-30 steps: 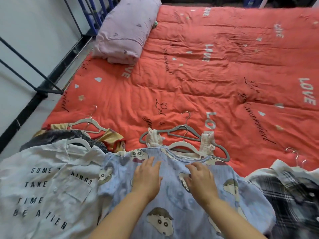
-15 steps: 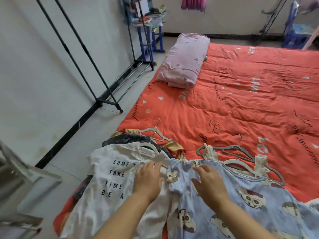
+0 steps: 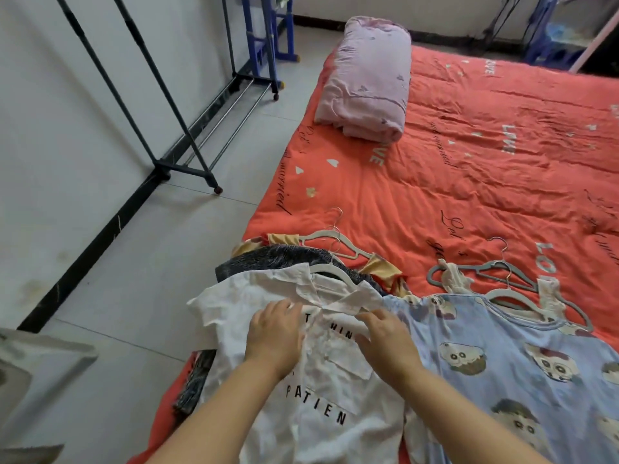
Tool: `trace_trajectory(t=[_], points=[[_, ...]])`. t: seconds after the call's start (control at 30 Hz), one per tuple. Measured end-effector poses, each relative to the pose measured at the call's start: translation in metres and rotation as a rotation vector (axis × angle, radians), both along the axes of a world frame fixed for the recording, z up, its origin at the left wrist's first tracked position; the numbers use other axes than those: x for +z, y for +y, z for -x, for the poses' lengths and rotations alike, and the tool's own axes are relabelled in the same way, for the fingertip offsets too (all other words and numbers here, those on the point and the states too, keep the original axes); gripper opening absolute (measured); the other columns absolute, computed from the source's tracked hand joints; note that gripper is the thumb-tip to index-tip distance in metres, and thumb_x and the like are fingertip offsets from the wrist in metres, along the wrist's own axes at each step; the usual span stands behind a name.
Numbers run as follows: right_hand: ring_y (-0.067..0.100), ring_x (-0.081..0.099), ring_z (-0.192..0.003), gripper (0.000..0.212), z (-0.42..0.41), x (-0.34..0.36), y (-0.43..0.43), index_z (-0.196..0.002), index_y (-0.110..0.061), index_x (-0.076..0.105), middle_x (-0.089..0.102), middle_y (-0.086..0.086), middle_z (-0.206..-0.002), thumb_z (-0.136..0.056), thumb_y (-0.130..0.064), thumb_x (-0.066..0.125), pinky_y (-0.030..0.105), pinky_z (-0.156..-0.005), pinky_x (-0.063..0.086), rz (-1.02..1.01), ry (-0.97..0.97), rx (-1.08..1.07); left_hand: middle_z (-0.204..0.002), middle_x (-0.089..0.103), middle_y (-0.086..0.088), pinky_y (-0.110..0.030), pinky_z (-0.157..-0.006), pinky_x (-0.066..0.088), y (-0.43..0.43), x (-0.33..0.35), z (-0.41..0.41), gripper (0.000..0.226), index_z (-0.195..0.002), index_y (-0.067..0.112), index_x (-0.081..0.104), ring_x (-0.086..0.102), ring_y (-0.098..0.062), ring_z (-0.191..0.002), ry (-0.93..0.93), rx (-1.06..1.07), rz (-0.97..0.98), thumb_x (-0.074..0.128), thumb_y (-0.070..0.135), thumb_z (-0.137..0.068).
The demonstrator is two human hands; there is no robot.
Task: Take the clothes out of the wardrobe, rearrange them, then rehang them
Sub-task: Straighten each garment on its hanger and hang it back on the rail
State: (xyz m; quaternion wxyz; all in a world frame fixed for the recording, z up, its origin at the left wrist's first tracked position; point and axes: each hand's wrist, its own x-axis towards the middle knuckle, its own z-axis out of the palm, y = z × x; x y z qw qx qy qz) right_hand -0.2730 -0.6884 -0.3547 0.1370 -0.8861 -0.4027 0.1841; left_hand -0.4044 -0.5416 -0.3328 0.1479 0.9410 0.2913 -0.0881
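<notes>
At the near left corner of the bed (image 3: 469, 195), your two hands lay on the white shirt (image 3: 321, 406). Your left hand (image 3: 274, 336) rested flat on its chest just below the collar, fingers loosely spread and holding nothing. Your right hand (image 3: 385, 339) lay just beside it, palm down, fingers nearly straight and reaching toward the collar; it gripped nothing either.

The shirt was spread face up, black lettering on its front, with one sleeve reaching past the bed's left edge. A white hanger (image 3: 330, 269) sat in its neck. Under it, toward the left edge, lay a dark grey garment (image 3: 268, 261) and a yellow garment (image 3: 380, 267), with a pale hanger (image 3: 318, 235) just beyond them.

Along the near edge, touching the white shirt on its right, lay a blue cartoon shirt (image 3: 502, 370) on a hanger of its own. Just behind it, a grey hanger (image 3: 482, 266) carried a cream-strapped top. A folded pink blanket (image 3: 368, 78) sat at the far left corner.

Left of the bed, on the floor (image 3: 167, 296) by the wall, stood a dark clothes rack (image 3: 160, 105).
</notes>
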Motion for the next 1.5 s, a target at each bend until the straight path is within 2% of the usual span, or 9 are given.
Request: trace_trajectory(t=[0.3, 0.47, 0.6, 0.7, 0.83, 0.93, 1.07, 1.3, 1.5], points=[[0.023, 0.047, -0.115, 0.038, -0.056, -0.078, 0.068, -0.129, -0.018, 0.052, 0.053, 0.004, -0.124, -0.093, -0.027, 0.051, 0.033, -0.096, 0.039, 0.037, -0.034, -0.016, -0.141, 0.033, 0.006, -0.028, -0.106, 0.024, 0.026, -0.071, -0.024, 0.049, -0.143, 0.024, 0.026, 0.029, -0.014, -0.131, -0.026, 0.007, 0.011, 0.037, 0.037, -0.098], [0.028, 0.051, -0.108, 0.03, -0.09, -0.12, 0.111, -0.123, -0.014, 0.051, 0.055, 0.007, -0.12, -0.094, -0.022, 0.044, 0.036, -0.084, 0.041, 0.108, -0.234, -0.059, -0.142, 0.036, 0.004, -0.029, -0.107, 0.023, 0.031, -0.11, -0.041, 0.049, -0.142, 0.022, 0.032, 0.03, -0.015, -0.133, -0.079, 0.03, 0.041, 0.042, 0.035, -0.096], [0.033, 0.054, -0.101, 0.026, -0.098, -0.146, 0.125, -0.114, -0.01, 0.055, 0.057, 0.011, -0.111, -0.09, -0.019, 0.05, 0.038, -0.077, 0.041, 0.132, -0.255, -0.021, -0.102, 0.065, 0.0, -0.034, -0.075, 0.054, 0.031, -0.132, -0.048, 0.053, -0.106, 0.016, 0.067, 0.065, -0.018, -0.093, -0.191, 0.015, -0.013, 0.085, 0.029, -0.058], [0.039, 0.06, -0.069, 0.011, -0.096, -0.146, 0.125, -0.085, -0.002, 0.064, 0.06, 0.019, -0.081, -0.074, -0.001, 0.065, 0.041, -0.055, 0.045, -0.039, -0.24, -0.03, -0.096, 0.067, 0.0, -0.033, -0.07, 0.054, 0.032, -0.132, -0.048, 0.043, -0.101, 0.015, 0.068, 0.067, -0.018, -0.087, -0.262, 0.008, -0.063, 0.073, 0.029, -0.062], [0.033, 0.054, -0.045, 0.022, -0.084, -0.113, 0.114, -0.081, -0.007, 0.064, 0.058, 0.014, -0.073, -0.065, 0.003, 0.075, 0.03, -0.031, 0.04, -0.362, -0.238, -0.089, -0.107, 0.065, -0.007, -0.043, -0.081, 0.053, 0.038, -0.102, -0.049, 0.055, -0.114, 0.008, 0.063, 0.064, -0.026, -0.098, -0.283, 0.02, -0.093, 0.079, 0.022, -0.063], [0.03, 0.058, -0.054, 0.038, -0.06, -0.081, 0.102, -0.09, -0.02, 0.054, 0.058, 0.01, -0.08, -0.067, 0.004, 0.071, 0.033, -0.038, 0.046, -0.543, -0.183, -0.089, -0.117, 0.062, -0.014, -0.047, -0.085, 0.051, 0.04, -0.066, -0.049, 0.068, -0.121, 0.005, 0.059, 0.061, -0.032, -0.106, -0.308, 0.044, -0.132, 0.084, 0.018, -0.059], [0.023, 0.061, -0.061, 0.024, -0.021, -0.026, 0.083, -0.092, -0.028, 0.048, 0.06, 0.001, -0.085, -0.075, -0.013, 0.055, 0.027, -0.044, 0.045, -0.593, -0.128, -0.07, -0.117, 0.061, -0.015, -0.047, -0.085, 0.052, 0.037, -0.012, -0.038, 0.071, -0.124, 0.006, 0.055, 0.061, -0.032, -0.107, -0.362, 0.011, -0.192, 0.083, 0.023, -0.06], [0.01, 0.056, -0.057, 0.03, 0.042, 0.078, 0.039, -0.089, -0.029, 0.05, 0.06, -0.007, -0.079, -0.07, -0.011, 0.063, 0.017, -0.046, 0.039, -0.701, -0.216, -0.086, -0.101, 0.065, 0.006, -0.053, -0.084, 0.048, 0.014, 0.066, 0.01, 0.047, -0.122, 0.021, 0.05, 0.049, -0.012, -0.103, -0.512, -0.084, -0.294, 0.04, 0.037, -0.079], [0.009, 0.058, -0.06, 0.04, 0.098, 0.142, -0.04, -0.092, -0.029, 0.051, 0.061, -0.007, -0.081, -0.066, -0.007, 0.072, 0.017, -0.049, 0.045, -0.728, -0.367, -0.24, -0.089, 0.059, 0.005, -0.059, -0.087, 0.045, -0.039, 0.115, 0.042, 0.042, -0.121, 0.024, 0.054, 0.055, -0.015, -0.086, -0.724, -0.282, -0.225, 0.048, 0.034, -0.081]])
